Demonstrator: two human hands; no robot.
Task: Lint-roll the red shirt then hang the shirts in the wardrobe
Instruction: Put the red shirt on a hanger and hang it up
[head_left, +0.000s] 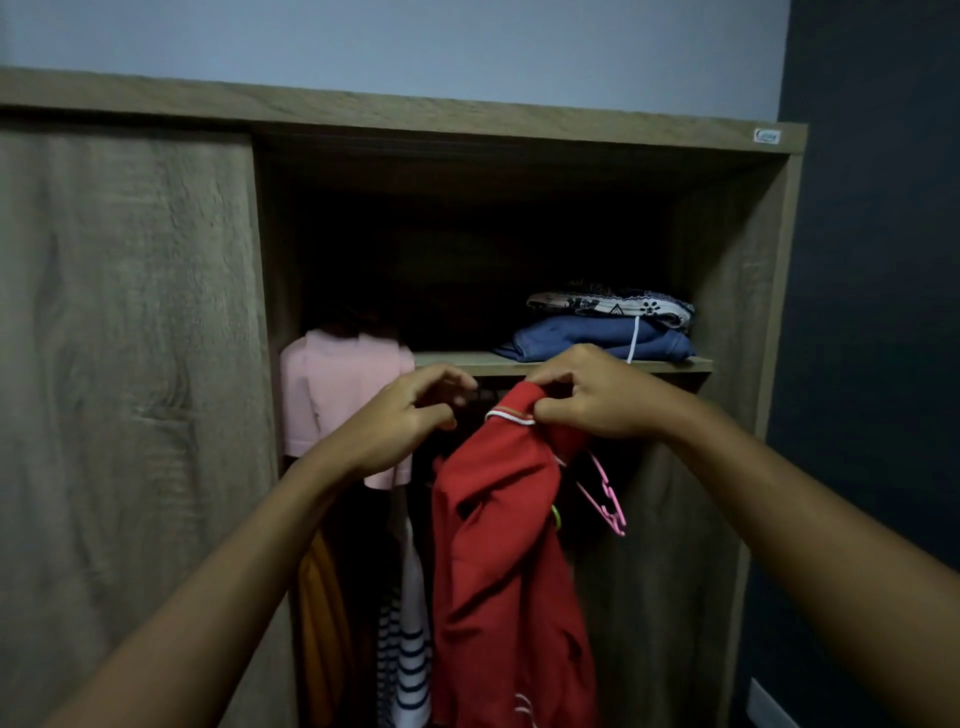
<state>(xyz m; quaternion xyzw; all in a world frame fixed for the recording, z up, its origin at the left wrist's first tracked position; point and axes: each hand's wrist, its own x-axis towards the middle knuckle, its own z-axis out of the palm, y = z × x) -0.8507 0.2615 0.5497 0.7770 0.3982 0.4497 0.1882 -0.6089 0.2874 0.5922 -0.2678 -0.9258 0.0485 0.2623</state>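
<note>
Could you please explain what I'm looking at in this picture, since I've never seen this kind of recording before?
This is one view from a camera worn on a person's head, looking at their own bare hands. They face an open wooden wardrobe. The right hand pinches the white-trimmed collar of a red shirt that hangs down. The left hand reaches just beside it, fingers curled; what it grips is unclear. A pink plastic hanger dangles behind. Folded blue and patterned clothes lie on the shelf.

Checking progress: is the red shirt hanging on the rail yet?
Cannot tell. The red shirt droops below the shelf, its collar pinched by the right hand; the rail is hidden in shadow.
</note>
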